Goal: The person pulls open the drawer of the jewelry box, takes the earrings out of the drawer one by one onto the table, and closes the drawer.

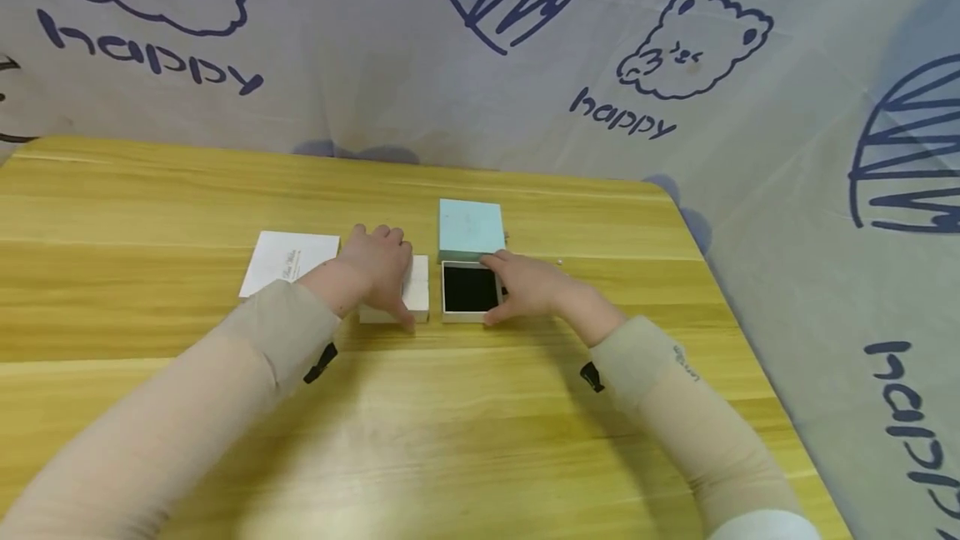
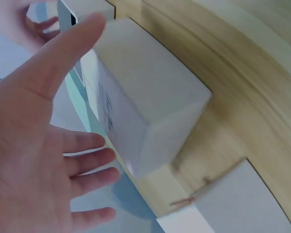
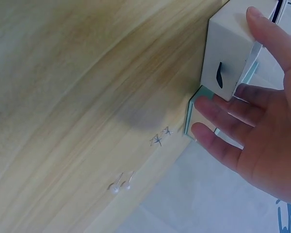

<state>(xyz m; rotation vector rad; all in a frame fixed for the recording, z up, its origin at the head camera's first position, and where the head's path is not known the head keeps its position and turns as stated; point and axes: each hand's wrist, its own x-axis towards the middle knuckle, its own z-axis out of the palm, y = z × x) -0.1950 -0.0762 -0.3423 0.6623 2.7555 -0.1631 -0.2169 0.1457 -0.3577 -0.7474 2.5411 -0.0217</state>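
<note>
My left hand reaches over a white box, thumb along its near edge and fingers spread past its far side. In the left wrist view a gap shows between these fingers and the box. Beside it stands an open white jewelry box with a black lining. My right hand holds this box at its right end, thumb on the near wall and index finger at the far rim. A small black tab shows on its end wall. Directly behind lies a light teal box.
A flat white card with small print lies at the left. Right of the boxes are star-shaped earrings and pearl-like earrings. The wooden table ends at a printed cloth behind and on the right.
</note>
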